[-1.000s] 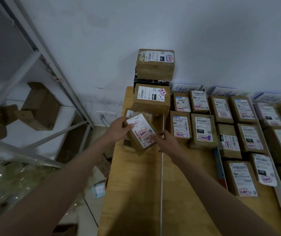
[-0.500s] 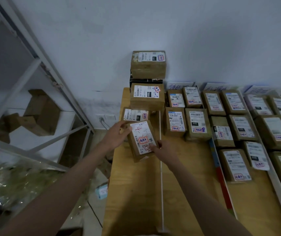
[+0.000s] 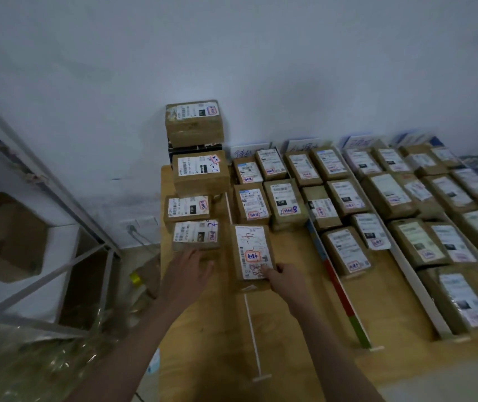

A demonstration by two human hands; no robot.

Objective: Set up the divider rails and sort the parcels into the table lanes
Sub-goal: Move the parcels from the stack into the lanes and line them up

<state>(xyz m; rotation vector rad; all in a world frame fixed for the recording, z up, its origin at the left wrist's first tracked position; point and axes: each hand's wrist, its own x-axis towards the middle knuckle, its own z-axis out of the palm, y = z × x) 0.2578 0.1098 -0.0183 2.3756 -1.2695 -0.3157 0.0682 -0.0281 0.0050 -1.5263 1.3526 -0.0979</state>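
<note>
A brown parcel with a white label marked in red (image 3: 251, 252) lies over the thin white divider rail (image 3: 251, 332) on the wooden table (image 3: 203, 329). My right hand (image 3: 282, 280) grips the parcel's near right corner, thumb on the label. My left hand (image 3: 190, 268) lies flat with straight fingers at the near edge of another labelled parcel (image 3: 195, 234) in the leftmost lane and holds nothing. A red, blue and green rail (image 3: 339, 291) and a wide white rail (image 3: 417, 285) divide the lanes to the right, which are filled with several parcels.
At the back of the left lane a stack of parcels (image 3: 194, 123) stands against the wall. A metal shelf frame (image 3: 58, 198) with cardboard boxes (image 3: 8, 236) is to the left. Crumpled plastic (image 3: 29, 364) lies on the floor.
My left hand has let go of the marked parcel and dropped to the left lane. My right hand has carried the parcel rightward, over the thin white rail.
</note>
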